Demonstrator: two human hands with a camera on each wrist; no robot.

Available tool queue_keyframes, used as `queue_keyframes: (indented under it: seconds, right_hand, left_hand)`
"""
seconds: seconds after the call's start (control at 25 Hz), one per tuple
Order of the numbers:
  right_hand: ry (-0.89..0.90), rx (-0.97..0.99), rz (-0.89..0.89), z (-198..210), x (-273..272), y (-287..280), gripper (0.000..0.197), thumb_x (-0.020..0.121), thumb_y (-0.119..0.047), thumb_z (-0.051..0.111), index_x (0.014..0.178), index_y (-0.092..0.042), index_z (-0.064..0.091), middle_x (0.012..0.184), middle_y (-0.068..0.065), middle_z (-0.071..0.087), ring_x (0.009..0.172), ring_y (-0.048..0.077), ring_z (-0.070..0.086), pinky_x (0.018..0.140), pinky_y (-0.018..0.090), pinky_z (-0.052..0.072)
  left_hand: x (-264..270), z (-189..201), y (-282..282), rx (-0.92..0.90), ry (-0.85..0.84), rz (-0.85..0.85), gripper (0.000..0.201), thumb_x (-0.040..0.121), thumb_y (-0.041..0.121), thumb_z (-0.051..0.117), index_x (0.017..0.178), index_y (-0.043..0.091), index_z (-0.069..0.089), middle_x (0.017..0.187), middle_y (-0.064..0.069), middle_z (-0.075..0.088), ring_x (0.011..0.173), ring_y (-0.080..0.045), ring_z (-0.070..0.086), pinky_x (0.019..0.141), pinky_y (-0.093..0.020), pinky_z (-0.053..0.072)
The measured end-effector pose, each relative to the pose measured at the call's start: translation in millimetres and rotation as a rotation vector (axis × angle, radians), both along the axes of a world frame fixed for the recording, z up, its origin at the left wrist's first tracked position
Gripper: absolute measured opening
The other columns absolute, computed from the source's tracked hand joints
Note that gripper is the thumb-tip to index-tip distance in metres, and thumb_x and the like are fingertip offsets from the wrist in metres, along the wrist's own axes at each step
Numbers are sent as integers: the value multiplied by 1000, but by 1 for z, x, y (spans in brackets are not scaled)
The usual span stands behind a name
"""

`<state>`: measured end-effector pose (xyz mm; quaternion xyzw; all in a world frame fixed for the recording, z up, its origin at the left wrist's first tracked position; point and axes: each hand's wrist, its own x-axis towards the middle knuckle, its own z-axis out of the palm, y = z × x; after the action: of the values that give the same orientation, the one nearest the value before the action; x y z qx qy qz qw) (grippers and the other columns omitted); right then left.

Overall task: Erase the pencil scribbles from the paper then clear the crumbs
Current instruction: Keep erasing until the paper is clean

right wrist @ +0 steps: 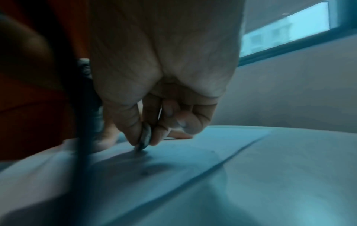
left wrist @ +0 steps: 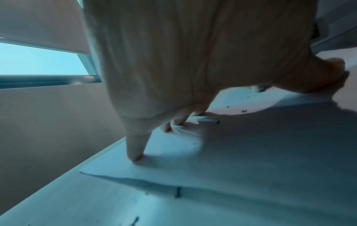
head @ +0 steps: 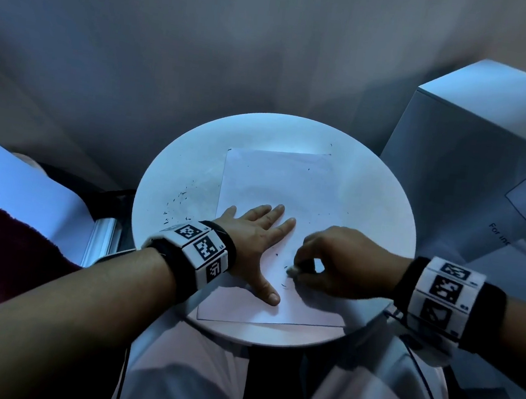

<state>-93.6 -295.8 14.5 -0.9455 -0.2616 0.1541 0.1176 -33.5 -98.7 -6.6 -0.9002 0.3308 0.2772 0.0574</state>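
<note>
A white sheet of paper (head: 277, 181) lies on a round white table (head: 384, 213). My left hand (head: 258, 231) lies flat on the sheet's lower left part, fingers spread and straight, pressing it down; the left wrist view shows the fingertips (left wrist: 135, 157) on the paper (left wrist: 251, 160). My right hand (head: 332, 266) pinches a small grey-white eraser (head: 293, 271) between thumb and fingers, its tip touching the paper near the lower middle. In the right wrist view the eraser (right wrist: 145, 137) stands on edge on the sheet (right wrist: 193, 160). Dark crumbs (head: 284, 285) lie beside it.
More dark crumbs (head: 177, 202) are scattered on the table left of the paper, and a few specks (head: 308, 169) near its top right. A white box (head: 479, 132) with a printed sheet stands at the right. My lap is below the table's near edge.
</note>
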Motion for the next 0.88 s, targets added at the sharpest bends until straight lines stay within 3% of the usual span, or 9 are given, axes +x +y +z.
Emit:
queue_keyframes:
  seconds: [0.16, 0.28, 0.36, 0.52, 0.64, 0.8, 0.88]
  right_hand:
    - [-143, 53, -245, 4, 34, -18, 27, 86, -45, 61, 80, -20, 70, 83, -3, 72, 79, 24, 64, 75, 36, 55]
    - [-128, 21, -62, -1, 5, -2, 25, 87, -40, 59, 77, -19, 67, 84, -2, 69, 77, 25, 61, 70, 34, 50]
    - [-4, 29, -9, 1, -10, -1, 25, 89, -43, 60, 82, -22, 70, 86, -6, 68, 76, 19, 60, 70, 33, 49]
    - [-81, 167, -215, 1, 17, -19, 24, 90, -44, 65, 88, -22, 73, 87, -8, 67, 79, 15, 62, 77, 38, 54]
    - [-158, 92, -200, -4, 13, -7, 23, 90, -41, 61, 86, -21, 71, 90, -4, 68, 82, 22, 63, 75, 38, 53]
    - [-92, 106, -1, -4, -31, 19, 23, 90, -40, 58, 82, -22, 71, 87, -3, 67, 75, 24, 63, 64, 33, 46]
    - [-7, 114, 19, -5, -33, 20, 24, 89, -44, 60, 84, -24, 72, 86, -5, 68, 74, 21, 62, 66, 34, 48]
  left_hand:
    - [1, 0, 1, -7, -2, 4, 140, 59, 85, 69, 156, 35, -19, 164, 7, -27, 152, -13, -20, 121, -59, 2]
    - [1, -1, 2, -12, -2, 4, 140, 59, 86, 69, 156, 36, -18, 164, 8, -27, 152, -13, -21, 121, -59, 1]
    - [1, 0, 2, -13, 4, 7, 140, 59, 85, 69, 156, 36, -18, 164, 8, -28, 151, -13, -21, 121, -59, 1]
    - [-2, 3, 1, -48, -18, 14, 139, 59, 81, 74, 159, 32, -8, 167, 7, -19, 153, -14, -15, 121, -61, 7]
    - [-8, 7, 0, -77, -40, 1, 131, 62, 76, 77, 160, 31, 2, 168, 11, -10, 154, -16, -10, 117, -64, 15]
    - [-9, 8, -1, -11, -21, -16, 135, 61, 78, 75, 159, 36, -8, 167, 11, -18, 153, -18, -17, 113, -71, 17]
    - [-8, 5, 0, 21, -10, -18, 140, 58, 81, 74, 157, 37, -14, 165, 12, -24, 152, -17, -22, 113, -74, 12]
